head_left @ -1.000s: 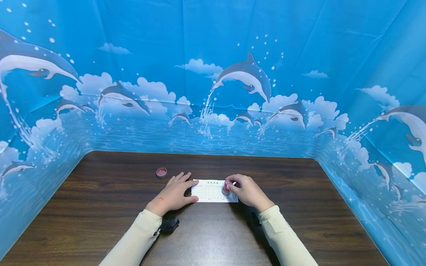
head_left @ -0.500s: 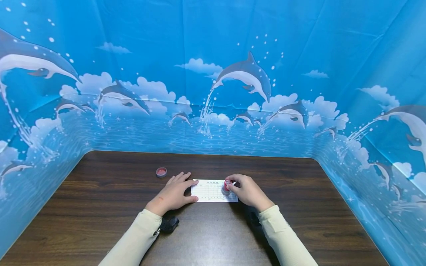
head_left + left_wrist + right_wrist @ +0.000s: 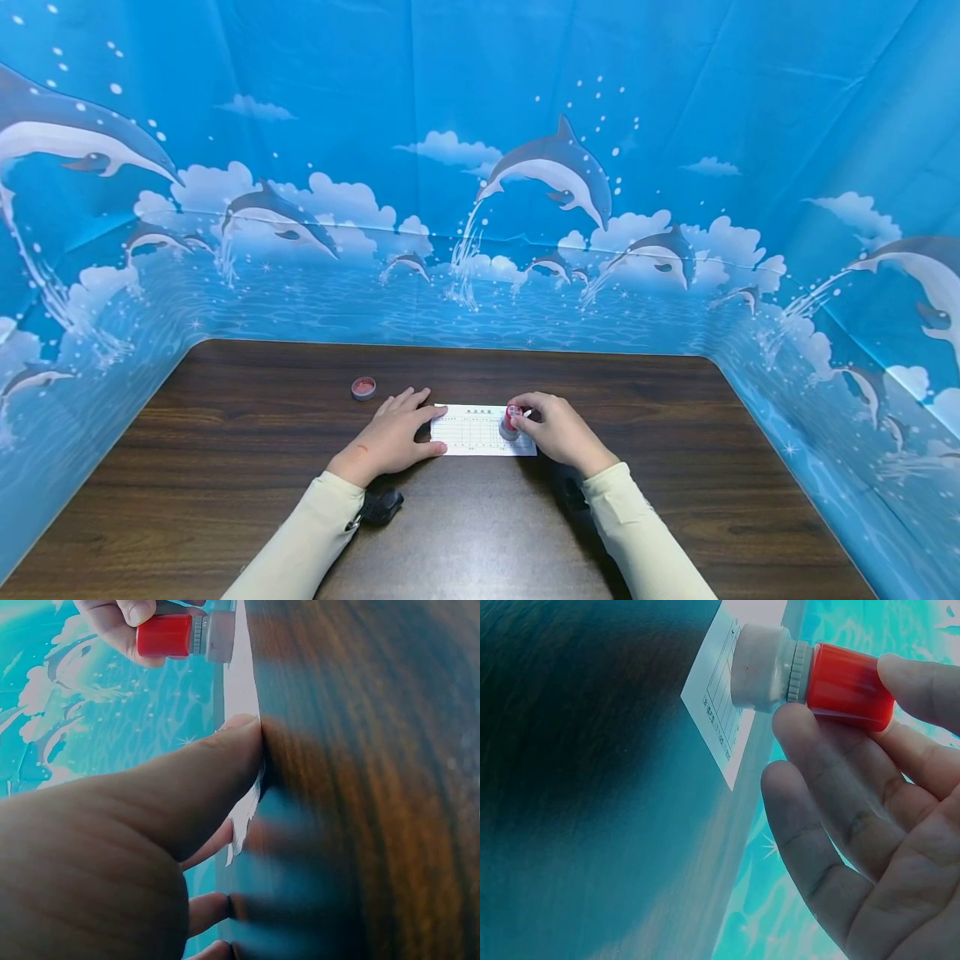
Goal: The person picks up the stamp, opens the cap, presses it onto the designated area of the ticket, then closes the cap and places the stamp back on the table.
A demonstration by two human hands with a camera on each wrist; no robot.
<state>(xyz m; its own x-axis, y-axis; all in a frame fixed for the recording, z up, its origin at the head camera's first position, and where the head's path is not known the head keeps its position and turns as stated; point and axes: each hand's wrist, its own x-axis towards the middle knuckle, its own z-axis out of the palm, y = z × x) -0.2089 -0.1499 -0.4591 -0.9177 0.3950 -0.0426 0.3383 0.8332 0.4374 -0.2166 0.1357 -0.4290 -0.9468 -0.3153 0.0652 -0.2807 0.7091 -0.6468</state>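
Observation:
A white printed form (image 3: 472,435) with a ruled grid lies flat on the table in the head view. My left hand (image 3: 390,437) presses its left end, thumb and index fingertip on the paper and the other fingers spread over the table. Toward the form's right end stands a stamp (image 3: 847,686) with a red grip, a ridged grey collar and a clear round base. The thumb and fingers of my right hand (image 3: 564,432) pinch its red grip. In the right wrist view the base sits upright against the paper.
Beyond my left hand, a small round open container (image 3: 363,388) with a reddish inside rests on the dark wooden table (image 3: 247,467). A blue dolphin-printed curtain (image 3: 480,275) rises along the table's back and sides.

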